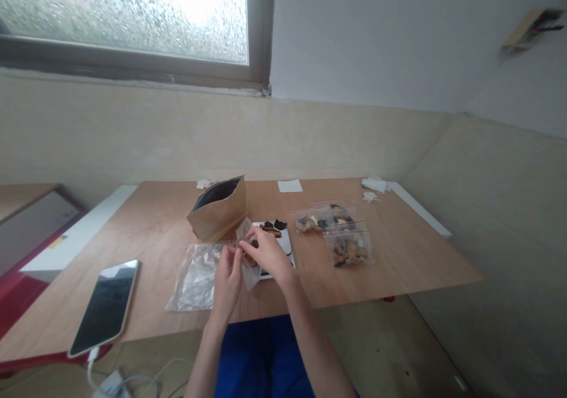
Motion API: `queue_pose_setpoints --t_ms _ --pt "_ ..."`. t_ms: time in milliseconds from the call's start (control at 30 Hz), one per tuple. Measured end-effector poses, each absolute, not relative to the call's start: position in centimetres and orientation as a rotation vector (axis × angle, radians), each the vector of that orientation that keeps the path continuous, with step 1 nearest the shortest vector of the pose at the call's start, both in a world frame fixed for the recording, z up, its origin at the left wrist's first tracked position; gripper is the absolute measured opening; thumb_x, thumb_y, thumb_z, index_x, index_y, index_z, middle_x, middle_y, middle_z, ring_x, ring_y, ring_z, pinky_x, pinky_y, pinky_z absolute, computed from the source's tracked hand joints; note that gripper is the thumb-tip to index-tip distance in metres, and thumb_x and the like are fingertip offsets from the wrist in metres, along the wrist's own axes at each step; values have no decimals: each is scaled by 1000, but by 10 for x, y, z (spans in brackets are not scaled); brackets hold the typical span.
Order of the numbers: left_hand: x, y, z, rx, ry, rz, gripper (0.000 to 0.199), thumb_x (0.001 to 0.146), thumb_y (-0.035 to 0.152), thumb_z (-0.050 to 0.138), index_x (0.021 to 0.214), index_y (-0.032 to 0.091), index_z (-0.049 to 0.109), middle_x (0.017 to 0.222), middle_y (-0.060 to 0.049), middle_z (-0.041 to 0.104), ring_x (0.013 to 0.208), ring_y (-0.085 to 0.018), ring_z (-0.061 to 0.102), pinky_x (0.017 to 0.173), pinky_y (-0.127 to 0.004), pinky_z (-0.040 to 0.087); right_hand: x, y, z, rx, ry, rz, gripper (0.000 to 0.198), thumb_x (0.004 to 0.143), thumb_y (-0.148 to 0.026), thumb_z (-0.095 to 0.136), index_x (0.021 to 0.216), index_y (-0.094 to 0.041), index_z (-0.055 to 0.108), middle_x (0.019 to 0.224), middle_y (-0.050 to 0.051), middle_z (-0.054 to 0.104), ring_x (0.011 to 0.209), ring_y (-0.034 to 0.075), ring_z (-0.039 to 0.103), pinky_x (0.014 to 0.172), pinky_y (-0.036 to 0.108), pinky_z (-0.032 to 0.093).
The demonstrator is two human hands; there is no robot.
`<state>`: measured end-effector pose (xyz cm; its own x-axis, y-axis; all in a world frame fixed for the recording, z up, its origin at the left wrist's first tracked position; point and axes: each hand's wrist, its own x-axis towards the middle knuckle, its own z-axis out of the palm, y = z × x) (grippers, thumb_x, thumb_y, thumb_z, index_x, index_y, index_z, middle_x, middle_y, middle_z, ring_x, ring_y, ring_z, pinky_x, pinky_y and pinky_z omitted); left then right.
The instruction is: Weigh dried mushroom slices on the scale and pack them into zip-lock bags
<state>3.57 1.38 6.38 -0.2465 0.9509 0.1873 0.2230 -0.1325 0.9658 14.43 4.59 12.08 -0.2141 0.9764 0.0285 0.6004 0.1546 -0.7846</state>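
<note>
My left hand [228, 269] pinches the edge of a small clear plastic bag [251, 278]. On the same bag, the fingers of my right hand [267, 251] are closed near its opening. Brown dried pieces show through or beside the plastic; my fingers partly hide them. Just beyond my right hand, dark dried pieces [274, 227] lie on a white flat device like a kitchen scale [286, 244]. A brown kraft paper pouch [221, 212] stands with its mouth open behind my left hand. A larger clear plastic bag [195, 277] lies flat beside that hand.
Filled zip bags of dried pieces [348, 249] lie on the right of the wooden table [398, 262]. At the left front is a phone [106, 306] with a charging cable [91, 362]. A white paper [290, 186] and crumpled tissue [375, 184] lie near the wall.
</note>
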Motion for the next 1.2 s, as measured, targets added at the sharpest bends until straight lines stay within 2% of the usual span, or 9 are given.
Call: queue_pose_setpoints --t_ms 133,300,400,567,700,800,900,1067,1200 --pt "33 15 61 1269 1493 1426 30 80 50 45 70 22 44 66 2 50 65 -16 52 64 -28 43 141 47 118 -1534 -1896 883 19 81 -30 59 92 -14 58 93 9 65 89 19 59 75 27 42" --pt "25 18 56 1184 1554 1405 30 78 51 46 75 21 46 72 0 54 72 -17 54 65 -29 45 145 42 118 -1329 -1920 985 24 90 -35 44 88 -18 61 82 3 67 77 15 62 69 23 43" --pt "20 18 54 1120 1585 1423 31 78 52 46 76 21 46 75 0 55 74 -17 55 65 -29 46 151 46 113 -1305 -1785 843 27 93 -30 36 92 -19 61 86 3 67 76 13 61 70 23 44" --pt "14 18 52 1047 1651 1470 32 76 53 47 77 21 47 73 0 56 71 -17 56 60 -29 47 168 74 81 -1397 -1776 462 26 86 -21 47 108 -15 58 111 11 59 107 18 53 94 33 39" --pt "13 19 50 1045 1668 1468 31 76 52 48 76 21 48 72 0 57 70 -16 57 61 -28 47 172 92 46 -1470 -2108 382 54 79 -33 61 126 -11 46 133 20 42 127 27 36 103 45 29" --pt "15 19 50 1052 1668 1460 31 75 52 50 74 21 47 71 0 57 70 -17 57 62 -29 47 168 95 28 -1496 -2213 346 65 77 -37 63 131 -8 40 134 22 39 128 30 33 102 47 29" --pt "16 19 52 1055 1667 1455 32 73 53 51 72 20 47 70 0 57 70 -17 57 63 -30 47 165 94 22 -1475 -2193 271 53 80 -32 60 126 -11 44 126 18 46 120 27 40 98 43 35" --pt "17 18 55 1021 1638 1450 33 73 53 51 73 21 46 69 0 56 69 -17 57 62 -29 47 168 95 26 -1563 -2166 223 23 85 -23 54 105 -15 58 108 12 56 104 24 47 89 38 40" --pt "18 18 58 974 1603 1442 32 73 52 51 73 21 45 70 0 56 71 -17 57 62 -29 46 172 99 28 -1555 -2195 199 13 87 -20 50 88 -15 62 95 10 58 99 22 48 88 36 40"
